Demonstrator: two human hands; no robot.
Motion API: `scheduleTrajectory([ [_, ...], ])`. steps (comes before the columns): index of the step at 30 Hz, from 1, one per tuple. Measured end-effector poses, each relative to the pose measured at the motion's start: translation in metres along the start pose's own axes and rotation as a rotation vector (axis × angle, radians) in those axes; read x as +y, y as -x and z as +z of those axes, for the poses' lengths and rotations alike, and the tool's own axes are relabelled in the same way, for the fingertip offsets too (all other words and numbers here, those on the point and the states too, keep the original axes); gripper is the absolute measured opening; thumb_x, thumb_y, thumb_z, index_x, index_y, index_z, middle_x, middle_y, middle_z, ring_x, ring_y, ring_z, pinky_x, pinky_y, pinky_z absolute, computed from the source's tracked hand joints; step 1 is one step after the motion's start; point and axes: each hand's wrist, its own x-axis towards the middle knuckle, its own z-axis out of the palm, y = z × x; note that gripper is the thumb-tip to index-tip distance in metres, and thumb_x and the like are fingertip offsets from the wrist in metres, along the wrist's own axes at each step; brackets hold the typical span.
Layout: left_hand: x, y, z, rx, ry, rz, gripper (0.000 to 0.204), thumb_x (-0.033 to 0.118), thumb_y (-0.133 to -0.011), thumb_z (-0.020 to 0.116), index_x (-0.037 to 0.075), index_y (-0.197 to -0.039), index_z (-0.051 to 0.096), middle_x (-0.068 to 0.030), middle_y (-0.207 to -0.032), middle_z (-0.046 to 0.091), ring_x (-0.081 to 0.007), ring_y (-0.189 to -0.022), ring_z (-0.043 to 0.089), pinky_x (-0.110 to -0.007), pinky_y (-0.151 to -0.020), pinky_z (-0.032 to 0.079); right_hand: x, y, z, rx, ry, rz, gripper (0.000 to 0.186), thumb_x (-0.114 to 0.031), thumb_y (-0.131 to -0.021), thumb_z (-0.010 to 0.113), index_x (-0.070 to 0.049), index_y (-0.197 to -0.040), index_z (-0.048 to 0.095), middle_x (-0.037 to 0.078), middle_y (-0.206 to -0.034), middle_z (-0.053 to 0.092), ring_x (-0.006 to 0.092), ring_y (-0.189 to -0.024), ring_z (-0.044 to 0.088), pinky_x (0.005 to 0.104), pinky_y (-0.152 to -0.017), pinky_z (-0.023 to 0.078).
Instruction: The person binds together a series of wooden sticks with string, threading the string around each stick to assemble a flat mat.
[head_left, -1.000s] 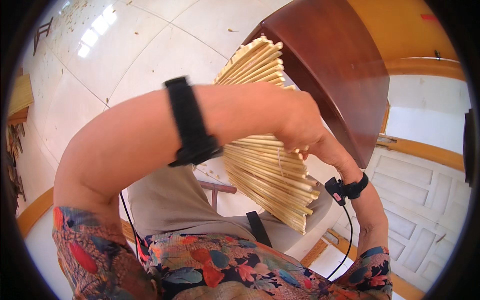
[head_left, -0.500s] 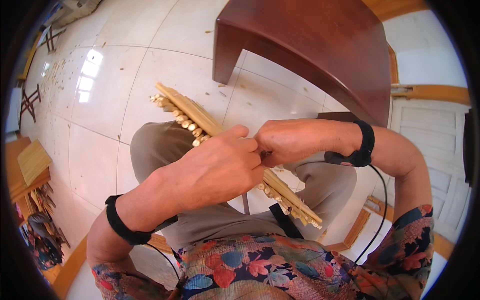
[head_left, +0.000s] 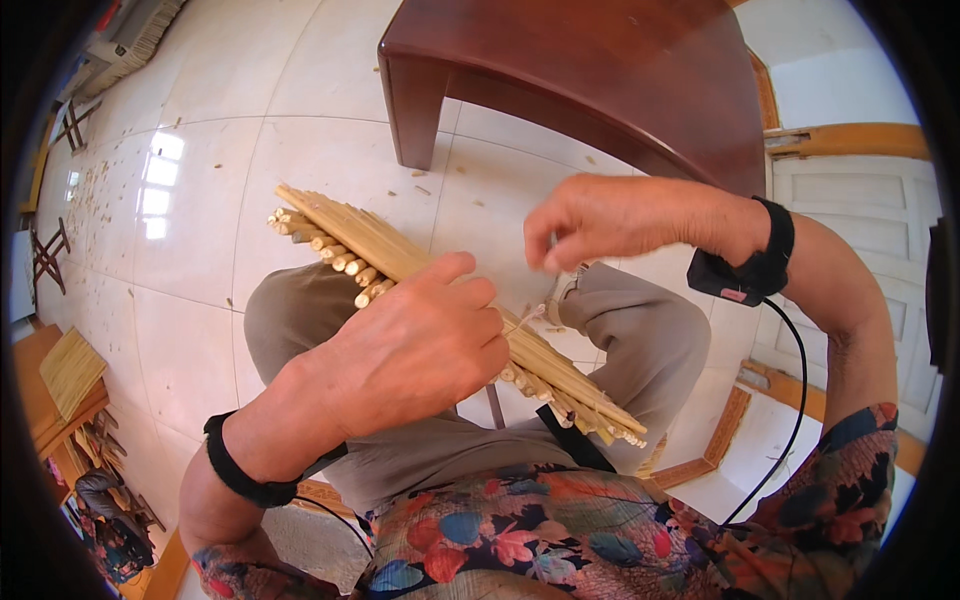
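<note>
A long mat-like bundle of pale dry stalks (head_left: 375,240) lies slantwise over my knees, its cut ends showing in a row along the near side. My left hand (head_left: 420,340) is closed round its middle, fingers over the top edge. Close to those knuckles a short pale strand of string (head_left: 533,314) sticks out from the bundle. Above and to the right, my right hand (head_left: 605,225) hangs apart from the stalks with its thumb and fingers curled together. Whatever lies in that pinch, if anything, is too small to make out.
A dark red wooden table (head_left: 600,70) stands just ahead. Stalk scraps (head_left: 420,190) are scattered over the pale tiled floor. At the left, a flat stalk panel (head_left: 72,372) rests on a wooden surface. A folding stool (head_left: 48,258) stands farther off, and a white door (head_left: 850,240) at the right.
My right hand has moved up and right, away from my left hand and the bundle, uncovering the pale string. My left hand keeps its grip. The whole view has shifted slightly.
</note>
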Motion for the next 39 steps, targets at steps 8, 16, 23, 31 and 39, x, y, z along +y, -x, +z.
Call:
scheduleTrajectory([
  [8, 0.004, 0.007, 0.0, -0.021, -0.007, -0.051, 0.009, 0.013, -0.07, 0.061, 0.008, -0.077, 0.059, -0.0027, -0.077, 0.057, -0.0212, -0.083, 0.059, -0.041, -0.096, 0.047, 0.032, 0.012, 0.065, 0.048, -0.717, 0.173, 0.032, -0.032, -0.099, 0.056, -0.002, -0.1, 0.068, 0.003, -0.084, 0.068, 0.0079, -0.067, 0.062, 0.0227, -0.059, 0.051],
  [16, 0.002, 0.004, 0.004, 0.095, -0.032, -0.021, 0.006, 0.013, -0.068, 0.06, 0.009, -0.07, 0.056, -0.0042, -0.071, 0.056, -0.0214, -0.078, 0.058, -0.035, -0.082, 0.048, 0.012, 0.025, 0.115, 0.344, -0.749, 0.121, 0.015, -0.005, -0.089, 0.065, -0.003, -0.104, 0.063, 0.004, -0.092, 0.063, 0.0121, -0.08, 0.063, 0.0281, -0.07, 0.054],
  [23, 0.001, 0.001, 0.003, 0.094, -0.026, -0.039, 0.007, 0.013, -0.068, 0.06, 0.009, -0.069, 0.055, -0.0042, -0.071, 0.056, -0.0216, -0.076, 0.058, -0.033, -0.079, 0.047, 0.015, 0.017, 0.11, 0.644, 0.237, -0.458, 0.017, -0.01, -0.081, 0.068, -0.009, -0.096, 0.061, 0.007, -0.094, 0.057, 0.0251, -0.083, 0.064, 0.0328, -0.069, 0.054],
  [31, 0.004, 0.001, 0.005, 0.107, -0.023, -0.047, 0.008, 0.012, -0.069, 0.061, 0.01, -0.068, 0.054, -0.0035, -0.07, 0.054, -0.0213, -0.075, 0.057, -0.033, -0.076, 0.046, 0.031, 0.006, 0.105, 0.663, 0.499, -0.724, 0.011, -0.011, -0.079, 0.063, -0.009, -0.087, 0.056, 0.005, -0.085, 0.054, 0.0236, -0.079, 0.059, 0.0356, -0.065, 0.051],
  [39, 0.004, 0.002, 0.005, 0.07, -0.032, -0.054, 0.007, 0.013, -0.07, 0.061, 0.01, -0.069, 0.055, -0.003, -0.071, 0.055, -0.0214, -0.076, 0.057, -0.032, -0.077, 0.045, 0.028, 0.007, 0.096, 0.455, 0.141, -0.691, 0.011, -0.009, -0.085, 0.064, -0.01, -0.094, 0.058, 0.007, -0.085, 0.059, 0.0244, -0.072, 0.063, 0.0366, -0.059, 0.052],
])
